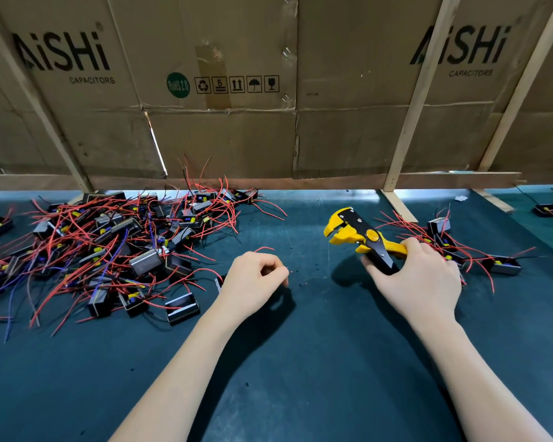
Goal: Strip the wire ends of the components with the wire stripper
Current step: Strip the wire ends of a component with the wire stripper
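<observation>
The stripper (361,237) lay with its long axis slanting from lower right to upper left, its yellow head pointing up-left toward the cardboard wall (224,122), jaws apart. The right hand (419,275) gripped its handles, fingers curled round them, so the handle ends were hidden under the palm. The left hand (256,282) hung just above the mat (300,362), well left of the stripper, its fingers curled in toward the thumb; whether they pinched anything was too small to tell, though a red wire (264,249) arched just beyond the knuckles. A component (219,283) was mostly hidden behind that hand. The big pile (109,247) of components lay to the left of the left hand, cut off at the left edge. A smaller group (460,247) lay just right of the right hand, partly covered by it.
</observation>
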